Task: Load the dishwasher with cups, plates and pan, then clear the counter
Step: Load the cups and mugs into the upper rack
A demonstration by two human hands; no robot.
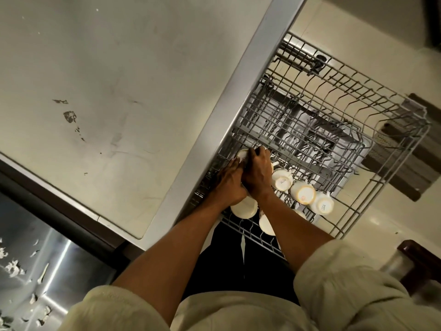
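Observation:
The grey wire upper dishwasher rack is pulled out beside the counter. Several white cups stand upside down in it: three in a row, and two more near my wrists. Both my hands are together at the rack's left side. My right hand curls over a white cup at the counter-side edge of the rack. My left hand lies against it with fingers stretched toward that cup. No plates or pan are in view.
A pale, stained counter with a metal edge fills the left. A steel sink with food scraps sits at lower left. Pale floor lies right of the rack, with a dark mat and a dark wooden object.

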